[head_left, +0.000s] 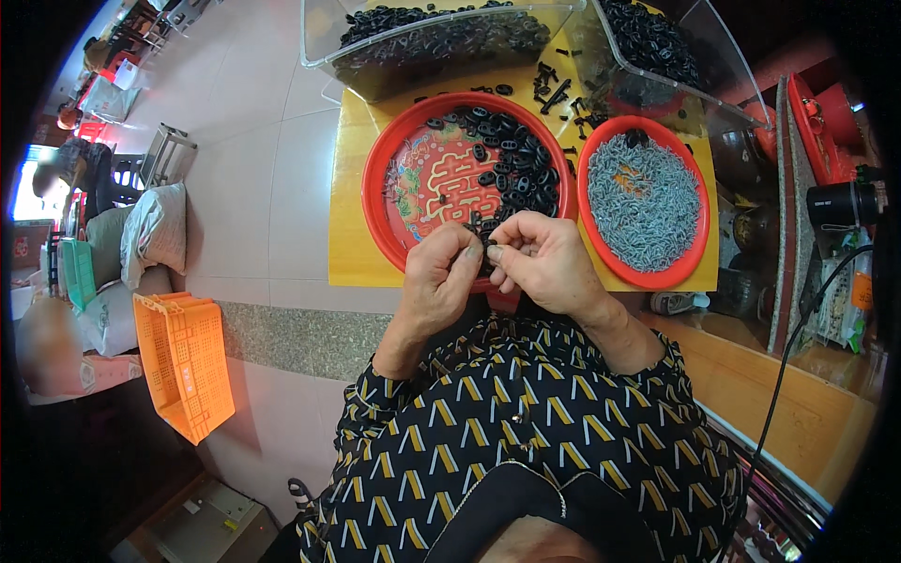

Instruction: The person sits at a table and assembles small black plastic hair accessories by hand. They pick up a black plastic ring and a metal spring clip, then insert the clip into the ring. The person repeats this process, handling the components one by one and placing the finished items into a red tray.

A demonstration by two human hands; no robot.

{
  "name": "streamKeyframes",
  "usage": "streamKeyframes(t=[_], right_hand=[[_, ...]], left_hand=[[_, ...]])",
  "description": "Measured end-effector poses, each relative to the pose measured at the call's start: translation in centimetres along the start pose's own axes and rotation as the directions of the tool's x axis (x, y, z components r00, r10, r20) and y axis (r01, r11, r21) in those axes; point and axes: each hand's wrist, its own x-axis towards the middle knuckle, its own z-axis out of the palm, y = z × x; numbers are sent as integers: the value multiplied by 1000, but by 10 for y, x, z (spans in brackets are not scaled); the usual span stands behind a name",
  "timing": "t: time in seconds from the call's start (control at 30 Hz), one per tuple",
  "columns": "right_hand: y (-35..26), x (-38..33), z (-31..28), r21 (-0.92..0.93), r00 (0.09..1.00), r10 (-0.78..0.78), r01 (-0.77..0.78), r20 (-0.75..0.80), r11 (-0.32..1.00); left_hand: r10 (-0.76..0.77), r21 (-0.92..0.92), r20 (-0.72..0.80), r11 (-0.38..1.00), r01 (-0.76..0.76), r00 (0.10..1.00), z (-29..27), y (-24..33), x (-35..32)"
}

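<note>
Over the near rim of a round red tray [372,192], my two hands meet fingertip to fingertip. Thumb and fingers of my left hand [439,274] are pinched closed at a small black plastic part [487,248]. My right hand [549,266] is closed in a pinch on the same part from the other side; fingers cover most of it. Many loose black oval pieces with holes [526,155] lie in the tray, mainly at its right side. Beside my right hand, a red oval dish [695,251] holds a heap of small silvery screws [648,211].
Two clear plastic bins [324,52] [741,70] of black parts stand at the back of the yellow tabletop [349,253]. Scattered black pieces [554,94] lie between them. An orange crate [192,371] is on the floor at left. Sacks [155,230] and another person [80,174] are farther left.
</note>
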Motion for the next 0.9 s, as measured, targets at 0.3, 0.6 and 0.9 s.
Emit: streamKeyframes(t=[0.3, 0.6, 0.9], right_hand=[[-4, -3, -7, -59, 999, 32, -30, 43, 998], [-2, 4, -7, 126, 995, 91, -96, 52, 987], [-1, 1, -6, 111, 997, 79, -79, 9, 991]], left_hand=[[64, 66, 144, 995, -74, 987, -3, 5, 4], [-236, -430, 84, 868, 249, 968, 5, -3, -7], [-275, -498, 72, 823, 273, 959, 6, -9, -7]])
